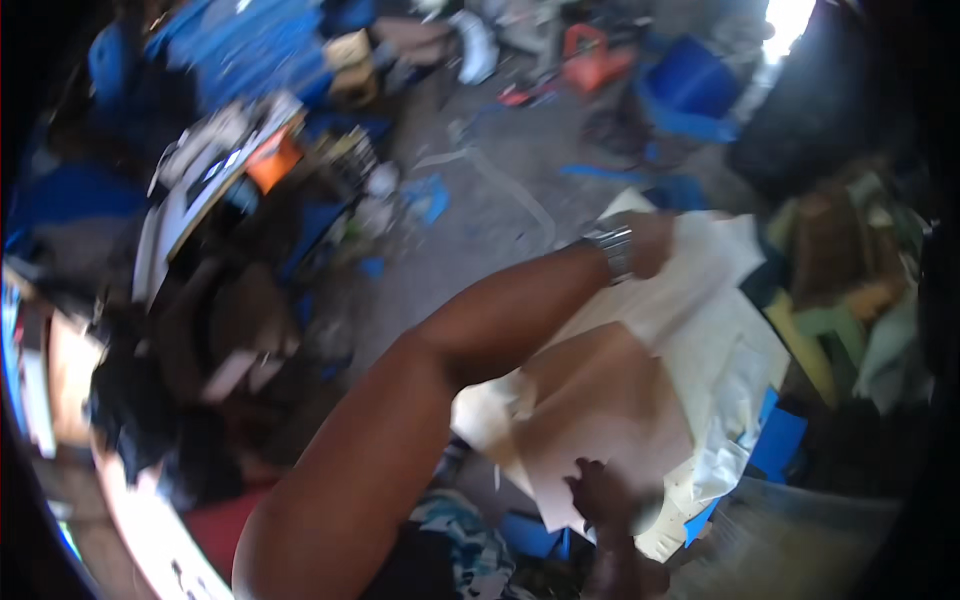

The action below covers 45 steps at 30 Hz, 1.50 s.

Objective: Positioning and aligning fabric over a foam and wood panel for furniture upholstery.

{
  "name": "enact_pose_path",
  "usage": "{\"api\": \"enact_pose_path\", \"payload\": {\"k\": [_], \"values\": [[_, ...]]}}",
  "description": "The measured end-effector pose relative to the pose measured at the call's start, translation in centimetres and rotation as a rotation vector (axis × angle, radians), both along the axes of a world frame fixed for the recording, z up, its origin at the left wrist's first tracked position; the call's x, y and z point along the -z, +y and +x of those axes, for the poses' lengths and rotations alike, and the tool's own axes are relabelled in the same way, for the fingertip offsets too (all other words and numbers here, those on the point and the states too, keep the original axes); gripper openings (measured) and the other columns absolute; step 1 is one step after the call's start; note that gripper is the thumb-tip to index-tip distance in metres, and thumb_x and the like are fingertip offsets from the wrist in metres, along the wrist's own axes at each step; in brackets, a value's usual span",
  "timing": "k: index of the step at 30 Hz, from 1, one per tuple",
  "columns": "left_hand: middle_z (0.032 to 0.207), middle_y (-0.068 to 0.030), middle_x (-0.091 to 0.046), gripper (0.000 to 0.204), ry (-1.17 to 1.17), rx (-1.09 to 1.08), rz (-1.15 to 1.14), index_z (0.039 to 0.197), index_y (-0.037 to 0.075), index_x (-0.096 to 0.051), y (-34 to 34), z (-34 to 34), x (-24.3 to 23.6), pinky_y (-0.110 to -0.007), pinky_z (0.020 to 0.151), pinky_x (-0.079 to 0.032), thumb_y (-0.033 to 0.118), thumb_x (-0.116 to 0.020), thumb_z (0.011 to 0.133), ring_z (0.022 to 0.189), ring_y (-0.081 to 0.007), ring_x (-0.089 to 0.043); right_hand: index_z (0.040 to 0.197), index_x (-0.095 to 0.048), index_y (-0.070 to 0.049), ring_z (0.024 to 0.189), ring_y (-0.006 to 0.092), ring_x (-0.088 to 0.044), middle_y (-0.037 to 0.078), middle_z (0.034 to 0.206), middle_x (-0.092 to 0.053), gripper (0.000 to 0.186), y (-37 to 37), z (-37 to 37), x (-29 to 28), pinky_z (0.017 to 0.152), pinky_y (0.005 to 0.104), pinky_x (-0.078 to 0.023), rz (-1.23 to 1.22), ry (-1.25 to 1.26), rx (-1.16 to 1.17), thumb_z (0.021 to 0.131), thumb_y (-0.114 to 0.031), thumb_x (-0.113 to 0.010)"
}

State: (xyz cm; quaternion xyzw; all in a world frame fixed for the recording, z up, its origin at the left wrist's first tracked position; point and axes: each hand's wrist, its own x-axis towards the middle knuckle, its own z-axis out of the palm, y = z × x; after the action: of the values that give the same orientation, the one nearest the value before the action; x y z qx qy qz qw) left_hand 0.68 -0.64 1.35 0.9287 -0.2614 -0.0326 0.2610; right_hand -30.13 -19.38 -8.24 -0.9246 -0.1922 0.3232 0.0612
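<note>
Well, taking the person's own view as a clock dial, I saw the tan sheet between four and five o'clock, lying over a larger cream sheet that showed on its far and right sides. The left arm came in from seven o'clock and stretched across the middle, a silver watch on its wrist. Its left hand was over the far part of the cream sheet, near two o'clock; the fingers were too blurred for me to tell how far its grip was closed, or whether it had hold of the edge. The right hand was at five o'clock, against the near part of the tan sheet, its fingers partly bent. Blur hid its grip too, so I could not tell whether it pinched anything.

Crinkled plastic lay along the cream sheet's right side, about four o'clock, with a blue piece just beyond it. A blue tub stood on the floor between one and two, an orange object near one, and blue sheeting spread between ten and eleven.
</note>
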Motion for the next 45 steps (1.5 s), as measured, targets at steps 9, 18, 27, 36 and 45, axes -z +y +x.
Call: {"api": "enact_pose_path", "payload": {"k": [9,18,27,36,45], "values": [[0.098,-0.0257,-0.067,0.046,-0.085,-0.027,0.04,0.12,-0.003,-0.045,-0.5,-1.2,-0.5,-0.053,0.077,-0.05,0.024,-0.065,0.088,0.097,-0.0435,-0.064,0.112,-0.063,-0.009,0.099,0.0362,-0.065,0.016,0.106,-0.068,0.038,-1.9,-0.2,-0.4,0.085,0.0492,-0.052,0.018,-0.071,0.206,0.094,-0.041,-0.057],[0.094,-0.0279,-0.066,0.045,-0.134,-0.014,0.029,0.122,-0.001,-0.046,-0.1,-1.0,0.4,-0.054,0.075,-0.049,0.028,-0.063,0.091,0.091,-0.0454,-0.064,0.114,-0.061,-0.007,0.105,0.0349,-0.064,0.017,0.11,-0.067,0.038,-1.9,-1.5,-0.9,0.087,0.0496,-0.052,0.007,0.018,0.182,0.097,-0.041,-0.054],[0.093,-0.028,-0.066,0.042,-0.151,-0.004,0.033,0.117,-0.001,-0.046,0.1,-0.9,0.3,-0.054,0.075,-0.048,0.028,-0.063,0.091,0.091,-0.046,-0.064,0.113,-0.061,-0.007,0.104,0.0353,-0.065,0.016,0.11,-0.067,0.038,-1.6,-1.5,-0.7,0.086,0.0497,-0.052,0.008,0.003,0.168,0.097,-0.04,-0.054],[0.096,-0.0297,-0.065,0.043,-0.069,-0.043,0.087,0.117,0.0,-0.045,0.0,-1.4,-0.5,-0.054,0.077,-0.048,0.028,-0.063,0.091,0.093,-0.0459,-0.063,0.112,-0.062,-0.008,0.102,0.0354,-0.065,0.017,0.108,-0.067,0.036,-1.5,-1.6,-0.4,0.084,0.0517,-0.052,0.028,-0.023,0.18,0.095,-0.04,-0.056],[0.094,-0.0288,-0.065,0.044,-0.083,-0.012,0.041,0.118,-0.001,-0.044,0.3,-1.3,-0.6,-0.054,0.076,-0.048,0.029,-0.062,0.091,0.091,-0.0463,-0.063,0.111,-0.061,-0.008,0.101,0.0346,-0.065,0.015,0.107,-0.067,0.035,-1.5,-1.6,0.0,0.083,0.0506,-0.052,0.022,-0.049,0.17,0.095,-0.04,-0.057]]}}
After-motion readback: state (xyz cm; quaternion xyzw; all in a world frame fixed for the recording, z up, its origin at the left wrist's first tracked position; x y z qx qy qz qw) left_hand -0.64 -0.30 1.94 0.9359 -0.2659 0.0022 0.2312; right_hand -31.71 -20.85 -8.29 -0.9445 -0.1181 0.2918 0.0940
